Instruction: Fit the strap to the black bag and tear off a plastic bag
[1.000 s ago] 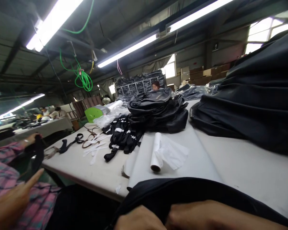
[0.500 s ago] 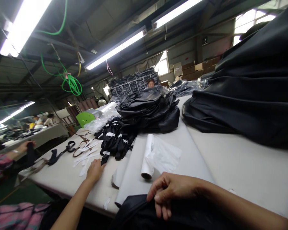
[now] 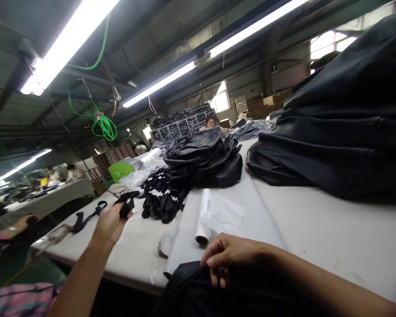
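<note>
Two hands, well apart, each clamped on its own thing. Left hand point(image 3: 109, 223) is out over the table point(image 3: 317, 237), fingers closed round a black strap point(image 3: 127, 203), held up just beside the strap pile point(image 3: 161, 197). Right hand point(image 3: 229, 257) sits at the near edge, thumb and fingertips pinching the black cloth point(image 3: 198, 293) that drops off the table toward the lap. Between the hands lies a white roll point(image 3: 203, 215), its sheet spilling to the right.

To do this well, I'd say: keep that pinch on the cloth firm so it can't slide off the edge. Draw the strap out by one end, lifted, so it doesn't drag its neighbours along.

Now the hard parts. The strap's far end is lost against the pile, so whether it hangs fully free I can't tell. The cloth is cut off at the bottom edge, so what it is, no telling. Bags point(image 3: 204, 160) are stacked behind, and a big black heap point(image 3: 343, 127) at right runs out of frame. A co-worker's hand point(image 3: 23, 222) at far left grips something dark, too blurred to name.
</note>
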